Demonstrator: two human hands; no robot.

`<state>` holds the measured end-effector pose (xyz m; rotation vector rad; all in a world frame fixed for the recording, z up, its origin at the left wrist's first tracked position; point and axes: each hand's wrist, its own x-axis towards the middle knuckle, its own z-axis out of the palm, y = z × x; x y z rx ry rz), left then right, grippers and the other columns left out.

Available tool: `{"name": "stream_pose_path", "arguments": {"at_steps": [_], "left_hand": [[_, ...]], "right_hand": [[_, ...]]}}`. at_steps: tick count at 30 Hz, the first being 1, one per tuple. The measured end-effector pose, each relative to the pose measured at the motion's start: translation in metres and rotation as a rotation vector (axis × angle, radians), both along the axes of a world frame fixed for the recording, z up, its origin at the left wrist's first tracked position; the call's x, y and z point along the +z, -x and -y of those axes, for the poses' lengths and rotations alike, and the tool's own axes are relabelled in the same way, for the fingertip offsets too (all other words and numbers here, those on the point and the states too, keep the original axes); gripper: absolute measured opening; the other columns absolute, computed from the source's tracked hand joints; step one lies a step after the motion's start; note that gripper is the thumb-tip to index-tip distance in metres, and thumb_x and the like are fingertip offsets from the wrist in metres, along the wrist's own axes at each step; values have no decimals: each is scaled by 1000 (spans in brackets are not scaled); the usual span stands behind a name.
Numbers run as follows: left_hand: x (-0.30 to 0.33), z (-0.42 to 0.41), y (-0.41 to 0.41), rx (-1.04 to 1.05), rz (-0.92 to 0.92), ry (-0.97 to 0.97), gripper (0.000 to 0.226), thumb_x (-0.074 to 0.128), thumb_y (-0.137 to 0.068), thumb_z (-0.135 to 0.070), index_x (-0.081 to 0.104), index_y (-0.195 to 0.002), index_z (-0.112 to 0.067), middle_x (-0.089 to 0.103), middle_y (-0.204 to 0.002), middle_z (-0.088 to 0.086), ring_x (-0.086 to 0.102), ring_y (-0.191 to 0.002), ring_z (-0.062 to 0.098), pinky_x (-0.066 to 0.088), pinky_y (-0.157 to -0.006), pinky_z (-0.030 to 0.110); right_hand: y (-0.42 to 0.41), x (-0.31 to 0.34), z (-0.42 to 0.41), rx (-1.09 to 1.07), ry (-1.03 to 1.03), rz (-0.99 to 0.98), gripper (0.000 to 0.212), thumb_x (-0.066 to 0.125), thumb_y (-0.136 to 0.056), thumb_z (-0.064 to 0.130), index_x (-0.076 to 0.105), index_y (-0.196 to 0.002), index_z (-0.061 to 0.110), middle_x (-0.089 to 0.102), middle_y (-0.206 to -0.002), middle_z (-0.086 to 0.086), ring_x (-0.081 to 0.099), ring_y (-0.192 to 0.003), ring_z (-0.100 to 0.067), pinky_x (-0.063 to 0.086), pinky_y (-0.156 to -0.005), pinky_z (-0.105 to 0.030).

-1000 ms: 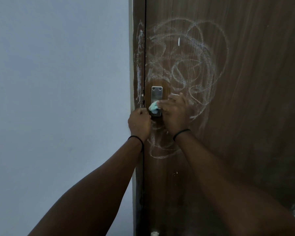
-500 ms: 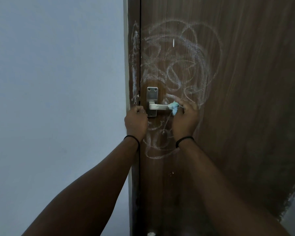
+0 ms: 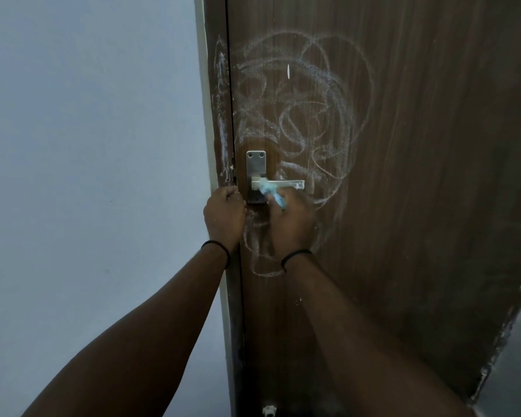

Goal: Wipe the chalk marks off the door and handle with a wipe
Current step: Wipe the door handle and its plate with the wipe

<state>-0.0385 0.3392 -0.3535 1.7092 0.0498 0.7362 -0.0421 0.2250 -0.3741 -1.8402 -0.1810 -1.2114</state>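
Observation:
A dark brown wooden door (image 3: pixel 418 176) carries white chalk scribbles (image 3: pixel 310 115) above, right of and below its handle. The metal lever handle (image 3: pixel 286 184) sticks out to the right from a silver backplate (image 3: pixel 255 165). My right hand (image 3: pixel 292 224) is below the lever and grips a pale blue wipe (image 3: pixel 271 194), pressed against the lever near the backplate. My left hand (image 3: pixel 224 216) is closed in a fist against the door's edge, left of the backplate; I cannot see anything in it. More chalk streaks run down the door frame (image 3: pixel 221 115).
A plain pale wall (image 3: pixel 88 176) fills the left half. The door's lower right edge (image 3: pixel 500 341) meets a grey surface. A small white object (image 3: pixel 268 410) sits at the door's foot.
My right hand slid the wipe from the backplate out along the lever, then back towards the backplate. The lever now shows in full. My left hand stayed at the door's edge.

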Motion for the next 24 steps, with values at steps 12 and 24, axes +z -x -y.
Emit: {"name": "stream_pose_path", "arguments": {"at_steps": [12,24], "left_hand": [[6,14,1,-12,42,-68,27,48,-94,-20,60,-75,-35,70,-84,1,68,-81,22,58,-77,40],[7,7,-4,-57,116,-132,35,50,-99,-21,58,-133,-15,69,-118,6,66,-103,20,54,-95,36]], "right_hand": [[-19,12,1,30,-77,-18,4,64,-85,11,65,-84,15,61,-92,-2,51,-76,-7,37,-60,-11],[-32,19,7,28,-871,-56,14,66,-89,21,55,-83,18,56,-74,13,52,-65,2,38,-50,-3]]}}
